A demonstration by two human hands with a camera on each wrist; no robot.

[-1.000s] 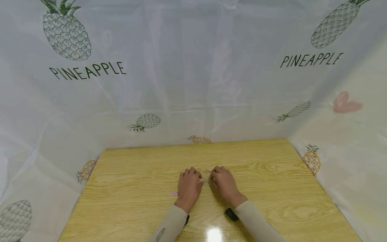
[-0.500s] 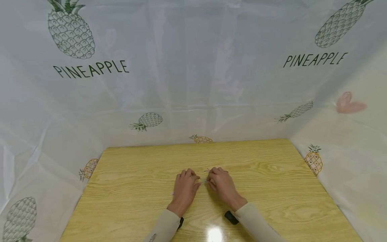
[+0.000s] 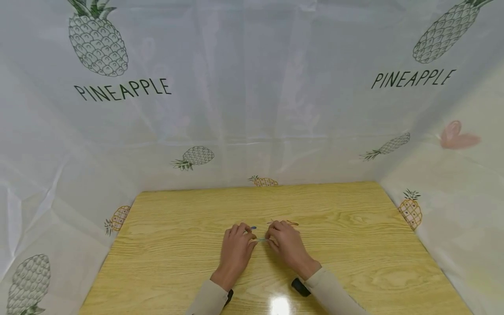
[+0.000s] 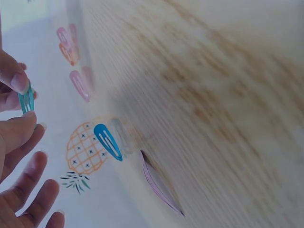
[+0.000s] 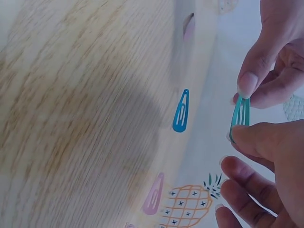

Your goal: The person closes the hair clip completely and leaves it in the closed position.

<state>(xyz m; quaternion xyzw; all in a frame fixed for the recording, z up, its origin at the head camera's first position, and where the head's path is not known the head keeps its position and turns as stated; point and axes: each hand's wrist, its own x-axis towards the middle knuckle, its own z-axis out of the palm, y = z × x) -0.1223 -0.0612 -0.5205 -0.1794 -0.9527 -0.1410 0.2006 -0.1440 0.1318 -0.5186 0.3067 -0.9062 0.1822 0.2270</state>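
Both hands hold one teal snap hair clip between them, just over the middle of the table. My left hand pinches one end of it between thumb and index finger. The opposite end is pinched by my right hand, whose other fingers are spread loosely in the right wrist view. Slots in the teal hair clip face the right wrist camera. A blue hair clip lies on the table near the left fingers. Beyond the right hand are an orange hair clip and pink hair clips.
A purple hair clip lies on its side, hidden from the head view behind the left hand. A wooden table spans the front, with a white pineapple-print sheet behind and at the sides. Black devices sit at the wrists.
Both hands have shifted left and slightly nearer with the teal hair clip, the left hand farther. The blue hair clip and orange hair clip have come into sight; the purple one is now covered.
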